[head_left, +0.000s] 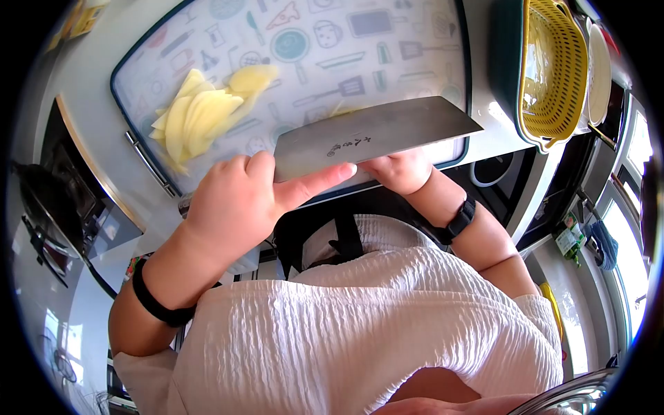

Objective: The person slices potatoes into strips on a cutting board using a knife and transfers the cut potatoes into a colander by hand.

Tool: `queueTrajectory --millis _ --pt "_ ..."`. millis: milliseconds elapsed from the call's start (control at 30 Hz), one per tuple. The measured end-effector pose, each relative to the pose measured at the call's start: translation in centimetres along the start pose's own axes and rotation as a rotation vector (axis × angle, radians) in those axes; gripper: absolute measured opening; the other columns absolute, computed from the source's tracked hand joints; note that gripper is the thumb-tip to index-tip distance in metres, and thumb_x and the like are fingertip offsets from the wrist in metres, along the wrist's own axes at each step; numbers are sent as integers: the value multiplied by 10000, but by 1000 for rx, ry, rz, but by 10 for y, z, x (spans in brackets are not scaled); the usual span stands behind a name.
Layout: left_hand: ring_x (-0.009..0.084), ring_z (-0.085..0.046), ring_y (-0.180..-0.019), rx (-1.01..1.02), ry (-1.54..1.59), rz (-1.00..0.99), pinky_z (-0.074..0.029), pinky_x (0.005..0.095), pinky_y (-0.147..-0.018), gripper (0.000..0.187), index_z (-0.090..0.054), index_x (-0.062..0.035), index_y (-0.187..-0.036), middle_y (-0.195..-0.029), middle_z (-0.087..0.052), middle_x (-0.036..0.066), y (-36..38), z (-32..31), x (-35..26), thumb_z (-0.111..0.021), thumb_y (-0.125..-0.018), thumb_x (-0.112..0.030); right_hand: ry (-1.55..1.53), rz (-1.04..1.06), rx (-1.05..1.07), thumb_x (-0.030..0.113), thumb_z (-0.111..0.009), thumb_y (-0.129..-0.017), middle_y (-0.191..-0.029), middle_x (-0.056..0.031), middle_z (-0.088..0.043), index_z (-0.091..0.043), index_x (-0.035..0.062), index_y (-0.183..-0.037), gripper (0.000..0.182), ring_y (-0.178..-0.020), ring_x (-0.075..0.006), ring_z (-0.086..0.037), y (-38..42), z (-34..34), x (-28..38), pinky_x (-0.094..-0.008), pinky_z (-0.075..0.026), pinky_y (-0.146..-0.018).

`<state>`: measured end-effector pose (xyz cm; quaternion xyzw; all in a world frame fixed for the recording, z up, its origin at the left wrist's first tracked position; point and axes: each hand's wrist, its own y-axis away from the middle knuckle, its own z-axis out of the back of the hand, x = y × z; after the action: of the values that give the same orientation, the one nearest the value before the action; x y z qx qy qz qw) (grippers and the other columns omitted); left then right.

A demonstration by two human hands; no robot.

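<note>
Head view, patterned cutting board (387, 41) on white counter (90, 76), yellow colander (553, 69)

The person wears a white top (360, 325) of crinkled, finely ribbed fabric with short sleeves, filling the view from 4 to 8 o'clock. A plain black band (158, 304) encircles one wrist at 8 o'clock. A black watch-style strap (458, 221) encircles the other wrist at 3 o'clock.

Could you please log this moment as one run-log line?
left hand: grips cleaver, forefinger along blade | right hand: behind blade, grasp unclear | pale slices: piled on cutting board
</note>
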<state>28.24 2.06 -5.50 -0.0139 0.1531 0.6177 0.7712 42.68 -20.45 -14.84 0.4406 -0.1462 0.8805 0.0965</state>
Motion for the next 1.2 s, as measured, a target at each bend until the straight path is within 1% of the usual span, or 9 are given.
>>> queueTrajectory --millis 100,200,400,600,700,800,1000,1100,1200 --pt "135 -338 -472 -3 30 -7 -345 255 -411 789 -311 -467 -1482 -657 -282 6 10 11 -4 -572 -825 -117 -86 -238 24 127 -692 -813 -1064 -125 -658 -665 36 -1086 289 -935 -317 -633 11 -9 -2 -391 -510 -818" --pt "132 -327 -478 -10 1 23 -340 253 -410 778 -325 -461 -1478 -666 -267 0 14 13 -8 -574 -826 -118 180 -142 24 132 -685 -819 -1072 -145 -654 -651 23 -1107 310 -943 -325 -630 16 -12 -2 -401 -507 -824" --pt "130 -318 -480 -13 -51 -1 -326 252 -408 782 -322 -463 -1479 -662 -269 -1 9 10 -5 -579 -824 -122 -26 -215 -11 120 -688 -809 -1044 -135 -657 -672 47 -1072 273 -924 -320 -629 14 -10 -2 -393 -506 -805" --pt "134 -325 -478 -11 -85 -15 -332 257 -413 780 -302 -467 -1485 -657 -276 3 -6 0 -4 -571 -837 -127 -78 -122 1 134 -696 -800 -1006 -112 -666 -706 83 -1002 208 -922 -302 -630 3 1 2 -389 -504 -798" --pt "137 -333 -482 -36 -62 -17 -331 258 -413 756 -329 -462 -1476 -661 -279 0 -1 1 -4 -578 -846 -127 83 -68 -33 141 -693 -805 -1022 -110 -665 -698 82 -1026 229 -925 -299 -632 12 -6 -3 -390 -505 -804" --pt "138 -333 -491 -1 11 -7 -329 257 -413 733 -365 -457 -1461 -667 -274 -5 11 12 -6 -593 -846 -130 46 -243 -30 141 -688 -811 -1043 -114 -661 -687 76 -1054 251 -931 -299 -632 16 -15 -2 -389 -504 -814" --pt "134 -331 -505 14 0 28 -332 252 -417 723 -406 -458 -1440 -679 -263 -8 16 18 -7 -606 -834 -118 246 -121 -35 140 -694 -807 -1060 -123 -657 -675 73 -1082 284 -929 -305 -632 15 -11 0 -390 -504 -816" --pt "133 -329 -507 25 -9 22 -332 249 -419 758 -379 -456 -1455 -679 -268 -6 12 15 -5 -607 -823 -108 31 -215 -52 135 -700 -797 -1051 -110 -661 -687 74 -1060 270 -924 -308 -634 14 -10 1 -387 -507 -811" --pt "133 -330 -502 -6 -81 -33 -335 253 -421 780 -343 -457 -1472 -679 -281 -1 2 -1 0 -594 -822 -106 17 -88 -7 122 -702 -789 -1041 -96 -666 -699 74 -1030 246 -924 -309 -635 7 0 0 -383 -508 -809"
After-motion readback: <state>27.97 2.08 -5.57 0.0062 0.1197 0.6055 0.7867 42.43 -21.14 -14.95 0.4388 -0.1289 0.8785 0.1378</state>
